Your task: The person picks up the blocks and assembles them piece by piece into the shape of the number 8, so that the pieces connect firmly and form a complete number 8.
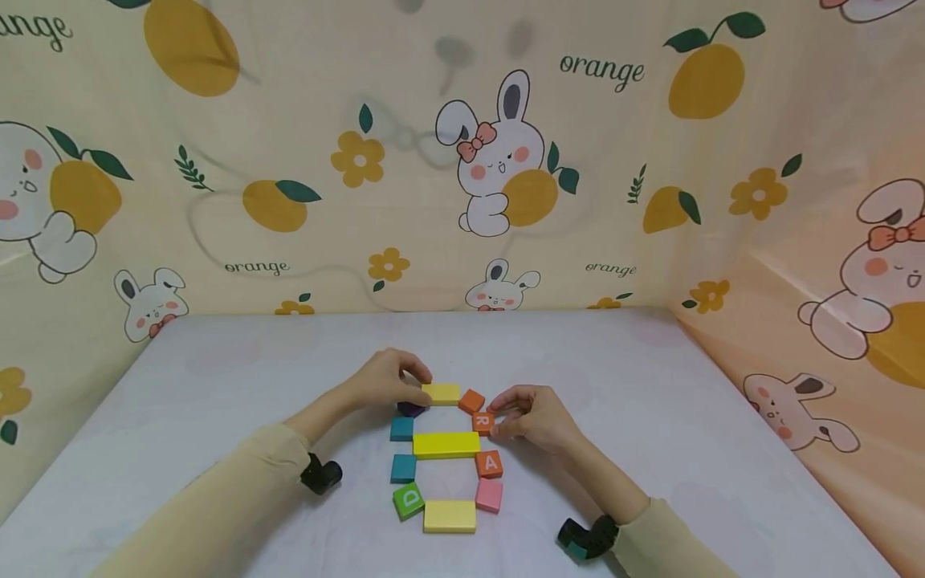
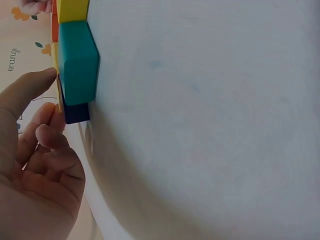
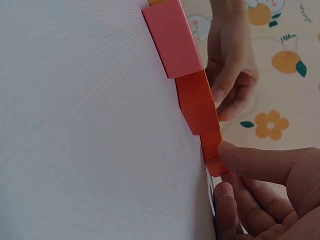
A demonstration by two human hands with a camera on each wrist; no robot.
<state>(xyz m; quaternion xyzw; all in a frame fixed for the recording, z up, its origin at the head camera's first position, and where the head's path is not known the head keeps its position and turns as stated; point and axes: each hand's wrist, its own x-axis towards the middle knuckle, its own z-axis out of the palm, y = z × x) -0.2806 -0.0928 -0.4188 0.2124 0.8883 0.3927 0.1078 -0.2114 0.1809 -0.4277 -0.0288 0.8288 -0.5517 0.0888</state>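
Observation:
Flat coloured blocks form a figure-eight outline on the table. My left hand pinches the left end of the top yellow block between thumb and fingers, partly covering a dark purple block. On the other side, my right hand has thumb and forefinger at the right edge of the orange R block, pinching it. A tilted orange block lies between the top yellow block and the R block. A long yellow block crosses the middle. In the left wrist view, a teal block stands near the left thumb.
Lower in the outline lie a teal block, a green D block, a pale yellow block, a pink block and an orange A block. A patterned cloth rises behind the white table.

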